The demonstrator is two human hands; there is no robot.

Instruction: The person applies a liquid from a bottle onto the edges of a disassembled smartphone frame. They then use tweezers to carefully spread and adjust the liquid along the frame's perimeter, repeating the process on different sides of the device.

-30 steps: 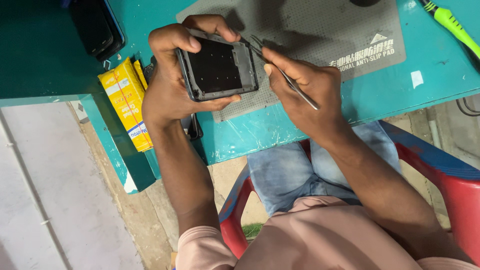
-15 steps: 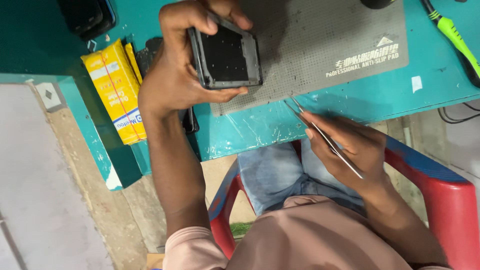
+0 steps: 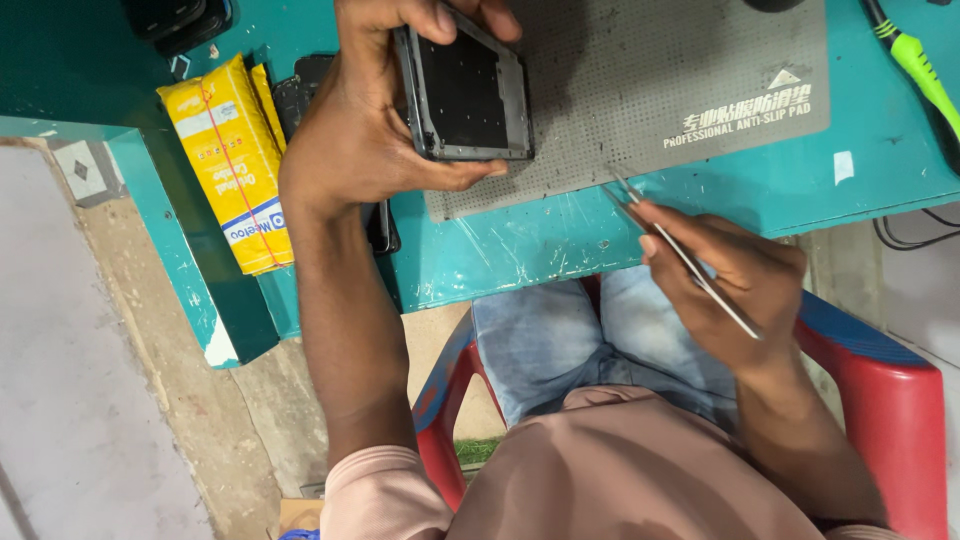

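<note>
My left hand grips an opened phone body, dark inside with a grey metal frame, and holds it above the left part of a grey perforated mat. My right hand holds thin metal tweezers near the front edge of the teal table. Their tips point up-left toward the mat's front edge. The two hands are well apart.
Yellow packets lie at the table's left end beside a dark flat device. Another black object sits at the far left top. A green-handled tool lies at the right. I sit on a red plastic chair.
My right hand with the tweezers has drawn back from the phone body, down and to the right, off the mat. The left hand still holds the phone body over the mat.
</note>
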